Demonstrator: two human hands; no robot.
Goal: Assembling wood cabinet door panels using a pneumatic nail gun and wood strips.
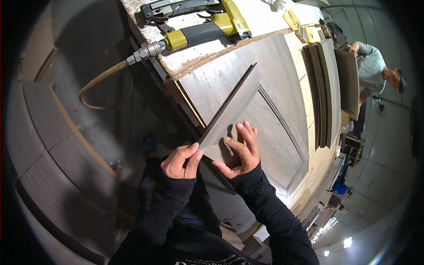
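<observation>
A grey wood-grain cabinet door (269, 128) with a framed, recessed middle lies slanted over a larger grey board (212, 73) on the workbench. At the door's near left corner, my left hand (180, 161) is closed, thumb and fingertips pinching the edge. My right hand (242, 152) is over the door frame just right of that corner, its fingers spread and curved. A shadow lies under it; whether its fingertips touch the surface is hard to tell. Beyond the door, a yellow and black air nail gun (201, 35) rests on the bench's worn white top.
An air hose (95, 84) loops from the nail gun off the bench's left side. A second black air tool (176, 9) lies behind it. Stacked panels (322, 92) stand at the right, where another person (373, 66) holds a board. More grey panels (66, 145) are at the left.
</observation>
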